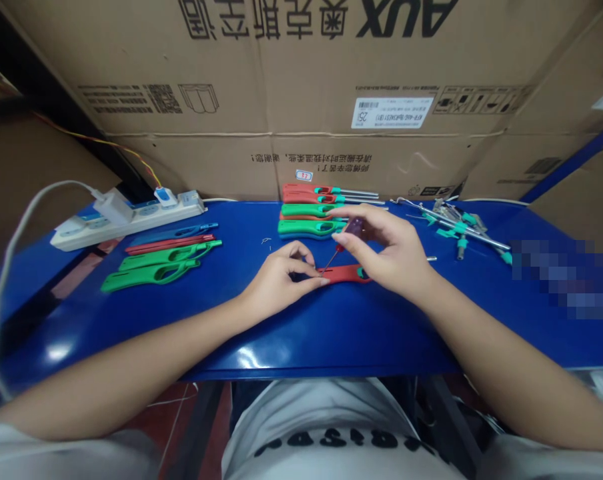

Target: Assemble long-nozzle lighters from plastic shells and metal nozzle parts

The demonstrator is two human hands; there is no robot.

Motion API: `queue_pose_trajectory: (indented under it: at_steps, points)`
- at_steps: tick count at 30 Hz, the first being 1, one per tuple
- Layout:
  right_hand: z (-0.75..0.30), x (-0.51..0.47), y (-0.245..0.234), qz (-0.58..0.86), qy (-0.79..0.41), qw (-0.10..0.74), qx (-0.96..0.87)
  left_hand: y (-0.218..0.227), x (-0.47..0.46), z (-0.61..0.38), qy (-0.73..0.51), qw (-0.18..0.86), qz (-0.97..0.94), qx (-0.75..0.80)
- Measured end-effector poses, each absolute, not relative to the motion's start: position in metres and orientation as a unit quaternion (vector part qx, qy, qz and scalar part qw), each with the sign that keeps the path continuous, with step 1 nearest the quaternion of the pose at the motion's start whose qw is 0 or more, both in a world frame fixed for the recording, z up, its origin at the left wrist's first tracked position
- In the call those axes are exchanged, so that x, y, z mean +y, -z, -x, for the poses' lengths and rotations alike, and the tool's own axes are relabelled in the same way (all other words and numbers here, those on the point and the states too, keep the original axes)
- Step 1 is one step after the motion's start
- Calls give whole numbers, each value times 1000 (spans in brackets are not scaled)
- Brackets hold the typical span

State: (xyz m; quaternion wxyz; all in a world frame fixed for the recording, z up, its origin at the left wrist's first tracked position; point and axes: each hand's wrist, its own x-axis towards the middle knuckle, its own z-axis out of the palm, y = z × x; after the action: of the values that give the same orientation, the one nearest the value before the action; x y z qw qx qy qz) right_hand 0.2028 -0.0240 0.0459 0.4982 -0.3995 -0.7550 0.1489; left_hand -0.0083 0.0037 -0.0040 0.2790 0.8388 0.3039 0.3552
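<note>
Blue table [291, 333] is carrying the work. Right hand [394, 250] is gripping, fingers well curled. Left hand [279, 275] is bunching, thumb and fingertips nearly meeting at the lighter's left end; can't tell if gripping. Red lighter [342, 274] is lying mid-table, between both hands. Screwdriver [354, 228], in the right grip, is angling down there: looks like screw work, probably calling for steady tip alignment next.

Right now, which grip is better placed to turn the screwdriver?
Likely the right grip: it holds the purple-handled screwdriver, while the left grip is by its tip, at the red lighter.
</note>
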Motion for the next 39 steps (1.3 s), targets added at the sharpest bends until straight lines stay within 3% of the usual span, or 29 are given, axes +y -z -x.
queue_pose_trajectory:
  at_steps: [6, 13, 24, 39]
  points:
    - [-199, -33, -39, 370, 17, 480, -795, 0, 3, 9, -302, 271, -873, 269]
    - [-197, -33, -37, 340, -86, 421, -836, 4, 7, 9, -314, 274, -867, 274]
    - [-193, -27, -27, 404, -12, 488, -774, 7, 11, 10, -300, 251, -882, 263]
    - [-192, -25, -26, 380, 72, 478, -789, 8, 15, 13, -212, 224, -929, 203]
